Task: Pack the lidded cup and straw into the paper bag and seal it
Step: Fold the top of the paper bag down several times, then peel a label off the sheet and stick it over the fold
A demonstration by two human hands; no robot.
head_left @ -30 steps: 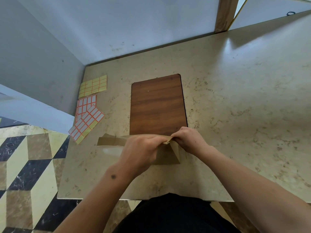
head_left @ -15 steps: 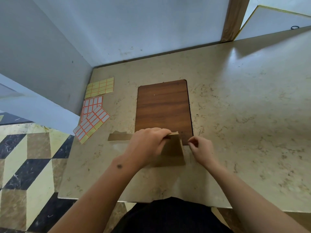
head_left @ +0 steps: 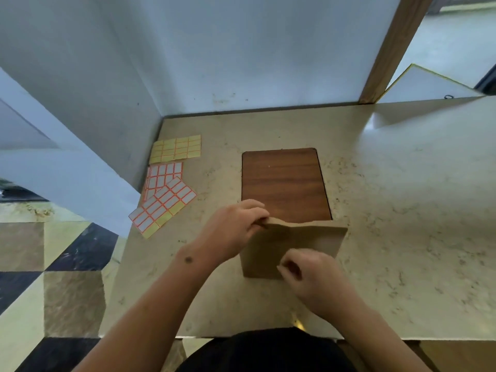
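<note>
A brown paper bag stands on the marble counter near its front edge, with its top folded flat and closed. My left hand pinches the left end of the folded top. My right hand hovers in front of the bag's near face with its fingers curled and nothing visible in them. The lidded cup and the straw are not in sight.
Sheets of labels lie at the counter's left: a yellow sheet and white, orange-edged sheets. A dark wooden inset panel lies just behind the bag. White walls close the left and back; a wooden post rises at the back right.
The bag has turned to face me with its top folded flat. My right hand let go of the top edge and came down in front of the bag. My left hand kept its grip.
</note>
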